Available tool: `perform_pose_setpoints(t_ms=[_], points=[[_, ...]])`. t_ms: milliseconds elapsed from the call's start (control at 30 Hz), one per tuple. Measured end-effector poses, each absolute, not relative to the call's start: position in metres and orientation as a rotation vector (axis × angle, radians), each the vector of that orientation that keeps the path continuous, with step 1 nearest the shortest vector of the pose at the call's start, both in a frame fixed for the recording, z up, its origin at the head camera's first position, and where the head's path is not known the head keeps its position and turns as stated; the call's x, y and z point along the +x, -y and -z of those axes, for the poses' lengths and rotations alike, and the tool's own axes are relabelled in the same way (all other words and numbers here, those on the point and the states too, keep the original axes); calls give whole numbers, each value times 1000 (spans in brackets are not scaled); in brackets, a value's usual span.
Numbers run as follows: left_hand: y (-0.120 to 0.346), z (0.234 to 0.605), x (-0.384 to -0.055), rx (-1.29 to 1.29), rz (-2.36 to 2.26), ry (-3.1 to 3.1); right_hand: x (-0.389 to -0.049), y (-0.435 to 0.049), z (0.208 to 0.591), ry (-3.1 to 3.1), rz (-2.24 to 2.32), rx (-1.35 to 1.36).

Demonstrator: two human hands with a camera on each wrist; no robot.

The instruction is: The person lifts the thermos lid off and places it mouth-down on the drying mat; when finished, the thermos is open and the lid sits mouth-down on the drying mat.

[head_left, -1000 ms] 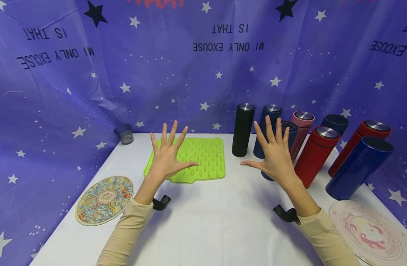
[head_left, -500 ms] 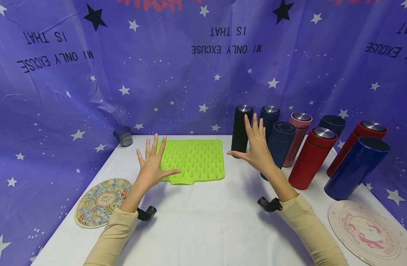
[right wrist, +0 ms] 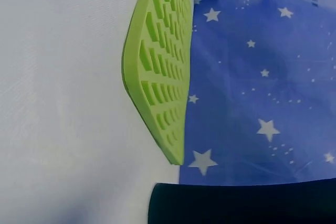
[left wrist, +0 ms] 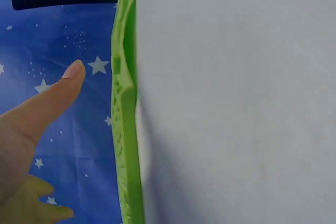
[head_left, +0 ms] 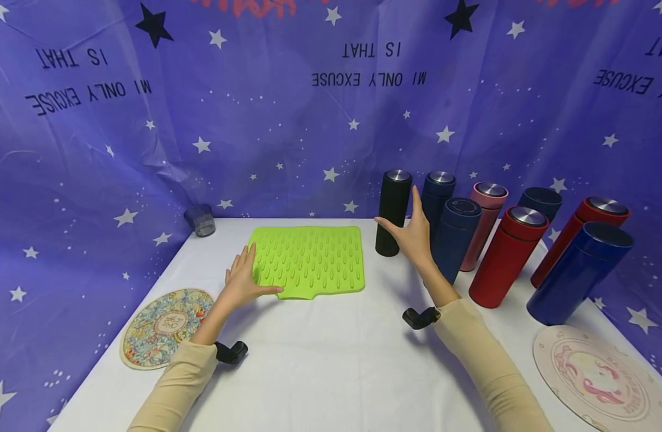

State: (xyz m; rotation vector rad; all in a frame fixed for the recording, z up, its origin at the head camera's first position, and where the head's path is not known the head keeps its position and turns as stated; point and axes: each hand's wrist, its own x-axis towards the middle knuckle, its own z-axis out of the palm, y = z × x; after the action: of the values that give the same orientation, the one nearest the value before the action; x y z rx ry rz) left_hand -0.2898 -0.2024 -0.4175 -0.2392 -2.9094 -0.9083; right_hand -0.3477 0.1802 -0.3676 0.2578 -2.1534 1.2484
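Note:
My left hand (head_left: 240, 281) hovers at the left front corner of a green studded silicone mat (head_left: 314, 258), fingers extended and thumb out to the side. In the left wrist view, its thumb shows apart from the mat's edge (left wrist: 125, 129). My right hand (head_left: 415, 237) is beside a black thermos flask (head_left: 391, 210), the thumb in front of it and the straight fingers on its right side. Contact with the flask cannot be told. The right wrist view shows the dark flask (right wrist: 247, 203) and the mat (right wrist: 157, 66), but no fingers.
Navy (head_left: 457, 240), pink (head_left: 484, 222), red (head_left: 503, 264) and blue (head_left: 574, 276) flasks crowd the right side. A round pink mat (head_left: 601, 378) lies front right, a patterned round mat (head_left: 165, 327) left. A small glass (head_left: 203, 221) stands back left, before a purple curtain (head_left: 287, 120).
Both hands have come down toward the table and moved left. The right hand has gone from in front of the navy flasks to the black flask; the left fingers have drawn together.

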Motion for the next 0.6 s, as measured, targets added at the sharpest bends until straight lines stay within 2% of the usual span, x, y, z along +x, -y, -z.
perform_pose_setpoints(t_ms=[300,600], points=[[213,428,-296,-202,965,2988,-378,-178,388,2188,-1435,71],[218,432,-300,-236,946,3012,-389,-179,400,2059,-1504,64]])
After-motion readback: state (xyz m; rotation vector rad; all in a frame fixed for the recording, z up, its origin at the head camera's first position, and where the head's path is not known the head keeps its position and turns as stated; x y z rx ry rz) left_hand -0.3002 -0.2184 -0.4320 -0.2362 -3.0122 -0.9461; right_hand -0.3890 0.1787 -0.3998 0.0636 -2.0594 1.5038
